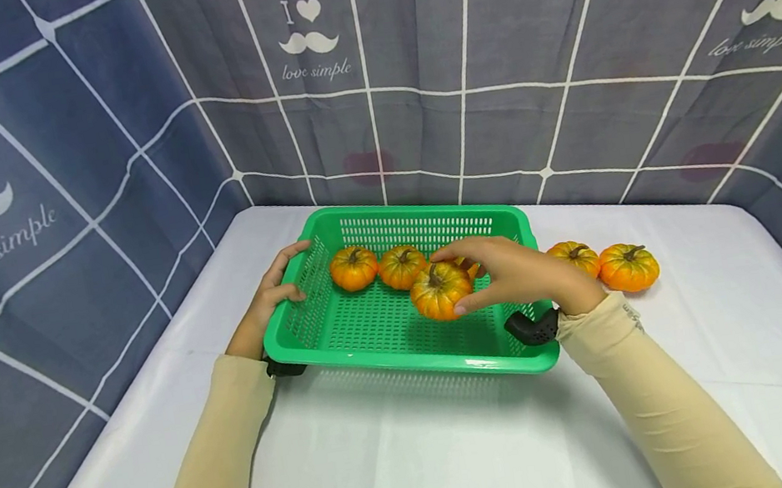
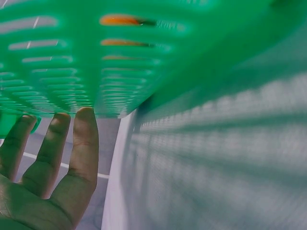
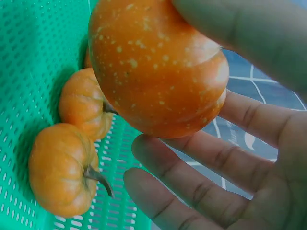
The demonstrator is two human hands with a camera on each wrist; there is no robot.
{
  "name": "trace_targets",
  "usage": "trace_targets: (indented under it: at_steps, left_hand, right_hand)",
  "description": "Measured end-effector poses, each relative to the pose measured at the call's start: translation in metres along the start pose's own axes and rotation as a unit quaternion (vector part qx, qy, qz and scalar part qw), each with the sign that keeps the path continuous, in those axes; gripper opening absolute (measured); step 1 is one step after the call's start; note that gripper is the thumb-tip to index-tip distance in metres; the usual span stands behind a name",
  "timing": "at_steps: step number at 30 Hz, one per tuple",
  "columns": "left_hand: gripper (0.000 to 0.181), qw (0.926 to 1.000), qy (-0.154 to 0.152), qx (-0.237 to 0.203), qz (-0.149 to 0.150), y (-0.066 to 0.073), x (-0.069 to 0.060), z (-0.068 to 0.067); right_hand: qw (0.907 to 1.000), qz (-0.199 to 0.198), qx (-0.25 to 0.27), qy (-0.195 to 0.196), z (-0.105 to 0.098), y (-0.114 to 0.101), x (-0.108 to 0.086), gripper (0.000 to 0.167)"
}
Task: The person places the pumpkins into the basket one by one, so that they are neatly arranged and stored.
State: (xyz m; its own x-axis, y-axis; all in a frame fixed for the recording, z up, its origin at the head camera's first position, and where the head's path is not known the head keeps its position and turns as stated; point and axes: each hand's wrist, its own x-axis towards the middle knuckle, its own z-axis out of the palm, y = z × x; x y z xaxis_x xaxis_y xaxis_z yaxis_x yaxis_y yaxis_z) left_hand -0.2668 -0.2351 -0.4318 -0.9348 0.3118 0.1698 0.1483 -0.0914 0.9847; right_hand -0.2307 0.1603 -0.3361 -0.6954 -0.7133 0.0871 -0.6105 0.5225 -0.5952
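Note:
The right hand point(image 1: 508, 268) pinches a small orange pumpkin point(image 1: 441, 290) between thumb and fingers, over the right part of the green basket point(image 1: 408, 358). In the right wrist view this speckled pumpkin point(image 3: 158, 72) hangs in the fingers above the basket mesh. Behind it, pumpkins point(image 1: 353, 269) point(image 1: 402, 267) lie along the basket's far side, one more partly hidden by the right hand. The left hand point(image 1: 273, 295) grips the basket's left end, fingers over the rim; in the left wrist view its fingertips point(image 2: 85, 112) touch the slotted wall from outside.
Two more pumpkins point(image 1: 629, 267) point(image 1: 574, 259) stand side by side on the white table point(image 1: 423, 458), right of the basket. A dark checked cloth point(image 1: 406, 39) hangs behind and on both sides. Black straps are at both wrists.

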Motion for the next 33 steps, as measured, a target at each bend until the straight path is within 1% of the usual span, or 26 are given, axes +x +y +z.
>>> trace_targets:
  at_steps: [8,14,19,24,26,30,33]
  left_hand:
    - [0.087,1.0,-0.002,0.0,0.003,0.0,0.0,0.0]
    - [0.086,1.0,-0.001,0.002,0.005,0.0,0.0,0.0]
    - [0.086,0.9999,0.0,0.008,0.01,0.0,0.0,0.0]
    - [0.087,1.0,0.0,0.007,0.003,0.0,0.0,0.0]
    - [0.088,0.9999,-0.001,0.008,0.006,-0.001,0.001,0.0]
    - [0.088,0.9999,-0.001,0.008,0.011,-0.001,0.002,0.0]
    - [0.088,0.9999,-0.001,0.009,0.013,-0.002,0.002,-0.001]
  right_hand:
    - [0.9995,0.001,-0.004,-0.031,0.005,-0.002,0.016,0.068]
    - [0.9981,0.006,-0.027,-0.055,0.007,-0.005,0.03,0.068]
    - [0.9967,0.008,-0.031,-0.074,0.01,-0.005,0.043,0.068]
    - [0.9952,0.021,-0.024,-0.093,0.013,-0.009,0.054,0.069]
    - [0.9949,0.02,-0.017,-0.097,0.015,-0.01,0.058,0.068]
    - [0.9945,0.006,-0.008,-0.105,0.019,-0.01,0.067,0.066]
    - [0.9935,0.012,-0.004,-0.113,0.021,-0.01,0.072,0.068]
